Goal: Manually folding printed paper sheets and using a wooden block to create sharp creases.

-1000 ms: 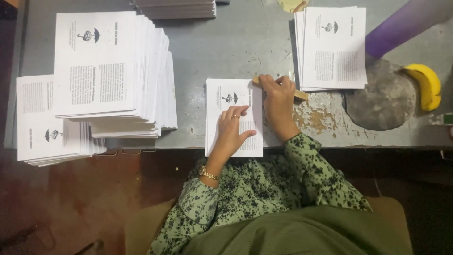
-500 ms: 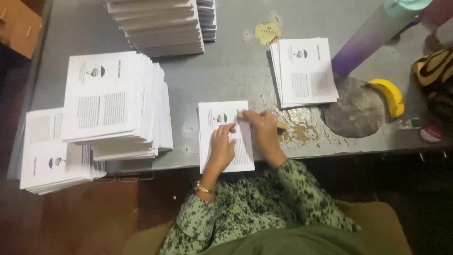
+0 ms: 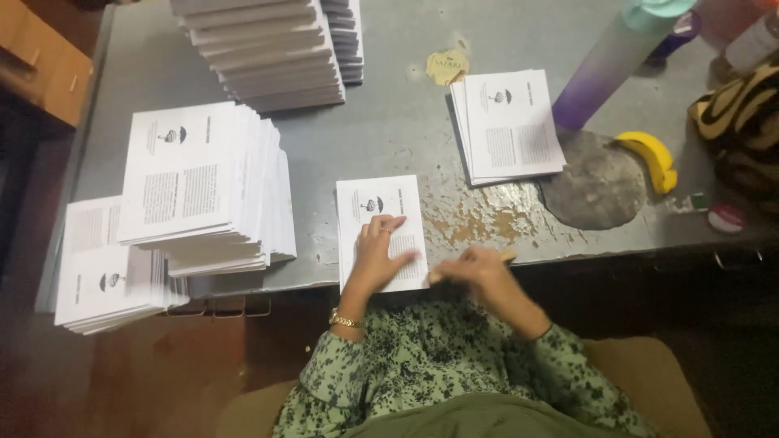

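Left hand point(image 3: 380, 258) lies spread flat on the folded printed leaflet point(image 3: 381, 231) at the table's point(image 3: 389, 138) six-o'clock edge. Right hand point(image 3: 479, 276), at its four o'clock, pinches a wooden creasing stick point(image 3: 505, 256). Thin paper looks light, floppy, slippery; best pinned flat, lifted by the fold.

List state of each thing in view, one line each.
folded sheet: flat at table edge, under left hand
left hand: open, pressing sheet
right hand: closed on wooden stick
wooden stick: held, mostly hidden
small stack: flat, untouched
tall stack: fanned, overhanging edge
bottle: upright, capped
banana: unpeeled, lying
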